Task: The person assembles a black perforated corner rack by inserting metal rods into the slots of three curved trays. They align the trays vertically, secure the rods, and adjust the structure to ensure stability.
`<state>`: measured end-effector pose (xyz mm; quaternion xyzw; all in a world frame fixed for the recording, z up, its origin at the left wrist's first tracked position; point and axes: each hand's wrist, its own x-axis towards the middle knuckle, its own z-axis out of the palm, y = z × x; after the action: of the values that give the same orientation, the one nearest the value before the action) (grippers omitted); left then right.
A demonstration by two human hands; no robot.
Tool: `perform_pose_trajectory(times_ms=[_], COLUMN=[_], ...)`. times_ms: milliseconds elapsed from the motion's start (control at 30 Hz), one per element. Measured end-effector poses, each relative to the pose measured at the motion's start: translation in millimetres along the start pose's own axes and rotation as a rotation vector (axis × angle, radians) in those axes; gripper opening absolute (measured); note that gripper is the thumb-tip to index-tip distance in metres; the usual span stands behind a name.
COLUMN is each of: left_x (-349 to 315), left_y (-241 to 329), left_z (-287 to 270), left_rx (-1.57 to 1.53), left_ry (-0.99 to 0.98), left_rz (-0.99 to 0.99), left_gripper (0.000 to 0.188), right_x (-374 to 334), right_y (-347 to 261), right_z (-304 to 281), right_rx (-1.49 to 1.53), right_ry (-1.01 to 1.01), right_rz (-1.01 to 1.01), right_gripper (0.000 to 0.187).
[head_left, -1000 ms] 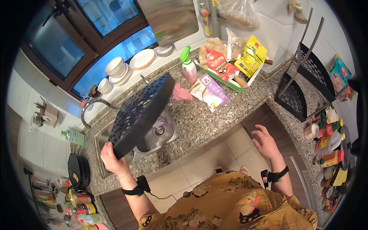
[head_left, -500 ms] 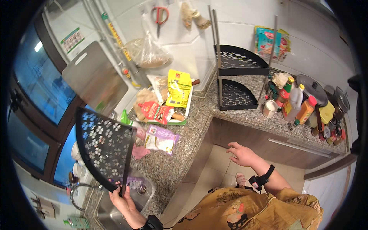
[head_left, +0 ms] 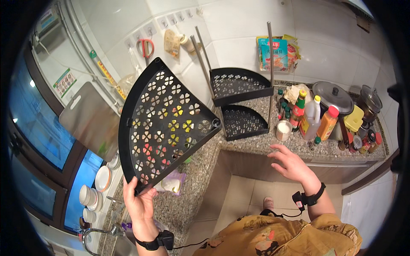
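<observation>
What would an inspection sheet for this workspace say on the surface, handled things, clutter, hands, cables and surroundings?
Surface: speckled counter, turning a corner; partly hidden behind the raised tray.
Handled things: black perforated tray, fan-shaped, held up; two-tier black rack standing at the counter's corner.
Clutter: orange bottle, white-topped jar and lidded pot right of the rack; packet partly hidden by the tray.
Hands: left hand grips the tray's lower corner; right hand empty, fingers apart.
Cables: thin black cable at the left wristband.
Surroundings: window, leaning grey board, tiled wall.
</observation>
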<state>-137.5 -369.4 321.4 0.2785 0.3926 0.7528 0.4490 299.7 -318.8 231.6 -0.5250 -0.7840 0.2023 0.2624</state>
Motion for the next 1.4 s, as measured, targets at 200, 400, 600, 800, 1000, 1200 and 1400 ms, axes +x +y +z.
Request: perform_pose_trajectory(times_ms=[200, 400, 600, 800, 1000, 1200, 1400], left_x=[28.2, 49.8, 83.0, 93.2, 107.6, 136.1, 185.2], left_y=[30.1, 59.0, 27.5, 3.7, 2.4, 33.1, 14.2], left_z=[86.5, 193.2, 265.8, 301.8, 311.3, 333.5, 324.7], left_rx=[-0.123, -0.069, -0.060, -0.045, 0.007, 0.018, 0.356], left_ry=[-0.153, -0.256, -0.363, -0.354, -0.482, -0.869, -0.446], left_rz=[0.069, 0.170, 0.218, 0.198, 0.161, 0.250, 0.431], left_gripper=[0.027, 0.033, 0.027, 0.027, 0.033, 0.046, 0.056], right_x=[33.6, 85.5, 144.7, 193.5, 222.3, 258.3, 284.2], right_y=[22.6, 6.1, -9.6, -15.4, -26.4, -28.0, -18.1], right_z=[-78.1, -184.8, -252.9, -274.8, -280.1, -314.0, -333.7], right_rx=[-0.129, -0.005, -0.021, -0.034, -0.280, -0.039, 0.375], right_ry=[0.179, 0.362, 0.584, 0.584, 0.734, 0.580, 0.331], right_rz=[-0.312, -0.509, -0.641, -0.676, -0.864, -0.699, -0.401], right_gripper=[0.035, 0.060, 0.087, 0.093, 0.066, 0.037, 0.049])
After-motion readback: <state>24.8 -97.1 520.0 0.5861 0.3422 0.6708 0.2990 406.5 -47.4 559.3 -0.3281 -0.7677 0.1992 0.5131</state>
